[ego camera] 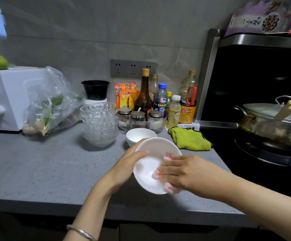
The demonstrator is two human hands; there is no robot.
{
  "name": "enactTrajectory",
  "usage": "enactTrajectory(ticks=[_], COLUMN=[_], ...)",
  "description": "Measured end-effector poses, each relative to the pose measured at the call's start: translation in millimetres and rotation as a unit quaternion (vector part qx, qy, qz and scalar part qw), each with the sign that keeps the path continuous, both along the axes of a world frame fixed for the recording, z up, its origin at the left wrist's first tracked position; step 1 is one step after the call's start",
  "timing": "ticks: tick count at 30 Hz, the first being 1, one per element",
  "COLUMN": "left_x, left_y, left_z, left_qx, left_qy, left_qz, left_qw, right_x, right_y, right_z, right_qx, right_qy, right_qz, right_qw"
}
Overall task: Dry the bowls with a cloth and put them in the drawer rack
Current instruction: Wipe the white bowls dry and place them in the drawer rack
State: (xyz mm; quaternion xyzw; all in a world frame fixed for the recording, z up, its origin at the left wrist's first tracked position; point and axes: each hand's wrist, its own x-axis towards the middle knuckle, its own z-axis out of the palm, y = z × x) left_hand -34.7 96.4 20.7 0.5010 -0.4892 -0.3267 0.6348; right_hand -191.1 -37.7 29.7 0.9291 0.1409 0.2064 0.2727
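While my left hand (132, 162) grips the white bowl (151, 164) tilted in mid-air at lower centre and my right hand (181, 171) presses spread fingers on the pink cloth (169, 187) inside, I fear the wet rim could slip and fall onto the counter (45, 167).

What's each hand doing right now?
Left hand: gripping the white bowl by its rim.
Right hand: pressing a pink-and-white cloth inside it.

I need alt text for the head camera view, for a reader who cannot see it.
Two bare hands dry a white bowl above a grey counter: the left hand holds its rim, and the right hand presses a pink-and-white cloth inside it. Behind stand a second white bowl, stacked glass bowls, a green cloth and bottles.
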Motion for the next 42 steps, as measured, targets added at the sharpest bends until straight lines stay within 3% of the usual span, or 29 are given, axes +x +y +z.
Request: enactTrajectory(ticks=[3,8,11,15,19,23,26,28,31,35,37,42], left_x=[-0.5,-28.3,-37.6,-16.3,-3.5,-12.6,-33.7,-40.4,-26.2,0.9,4.6,-15.5], left_y=[-1.5,-10.0,-12.6,-3.9,-1.2,-4.6,-12.1,-17.8,-12.9,5.2,9.5,7.2], left_z=[0.5,-16.9,-24.6,-21.5,-9.0,-12.7,-23.7,-27.3,-21.9,-11.7,-9.0,-12.8], left_qx=[-0.035,-0.117,-0.147,-0.096,-0.009,-0.040,-0.086,-0.119,-0.115,-0.010,0.019,-0.042], left_qy=[0.016,0.135,0.173,0.065,0.033,0.034,0.120,0.173,0.152,0.026,0.017,0.111], left_qz=[0.027,0.156,0.198,0.144,0.045,0.077,0.118,0.148,0.154,0.013,-0.023,0.123], left_qw=[0.999,0.972,0.954,0.983,0.998,0.996,0.982,0.966,0.969,1.000,0.999,0.985], right_x=[9.4,23.3,23.7,8.6,-3.7,9.3,21.0,27.2,19.6,-0.7,-3.1,10.4], right_y=[9.7,47.8,51.8,24.0,8.7,30.8,48.3,55.4,42.7,9.5,7.5,27.9], right_z=[-1.3,-8.4,-29.2,-27.6,-14.4,-22.0,-21.4,-27.4,-23.4,-2.3,0.4,-9.4], right_qx=[0.013,0.210,0.257,0.117,0.021,0.104,0.240,0.277,0.211,0.044,0.010,0.102], right_qy=[-0.058,-0.144,-0.122,-0.025,-0.024,-0.104,-0.178,-0.157,-0.074,0.013,0.010,-0.037], right_qz=[-0.012,-0.082,-0.061,-0.040,-0.038,-0.072,-0.129,-0.134,-0.055,0.009,0.005,-0.025], right_qw=[0.998,0.964,0.957,0.992,0.999,0.987,0.946,0.939,0.973,0.999,1.000,0.994])
